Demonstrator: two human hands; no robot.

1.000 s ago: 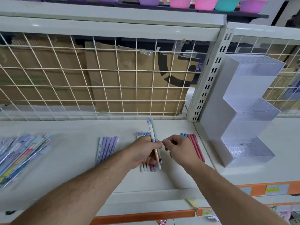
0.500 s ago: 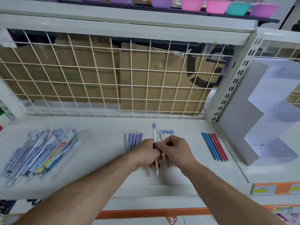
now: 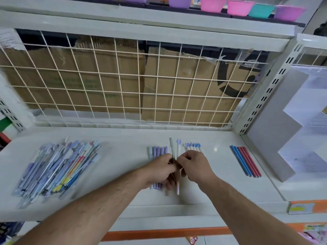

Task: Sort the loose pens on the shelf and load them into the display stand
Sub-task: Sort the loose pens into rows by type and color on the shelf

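**Q:** What takes up most of the view?

**A:** A white shop shelf [image 3: 115,163] runs across in front of me. Behind it is a wire grid [image 3: 123,82] with flattened cardboard [image 3: 177,89] at its back. At my far right stands the display stand [image 3: 272,131], a pale stepped block with clear tiers. I see no pens in it, so I judge that loading comes after sorting.

**Q:** Where are the pens?

**A:** All on the shelf. At my left lies the unsorted heap [image 3: 56,168], a blur of mixed colours, some in clear wrapping. In the middle is a row of purple pens [image 3: 157,150], partly under my left hand. Just to its right is a row of white pens with blue caps [image 3: 193,146]. Near the stand lie blue and red pens [image 3: 246,160]. Each row is parallel with caps pointing away from me, grouping like with like.

**Q:** And your hands?

**A:** They meet above the middle rows. My left hand [image 3: 159,171] is curled around the held pair [image 3: 172,151]. My right hand [image 3: 196,167] pinches the same pair. I hold them side by side, probably to compare them and choose a row.

**Q:** What do those two look like?

**A:** One is a slim pale green pen [image 3: 171,146]. The other is a white pen [image 3: 178,149] with a pronged lilac cap and a lilac near end. I cannot tell which hand holds which.
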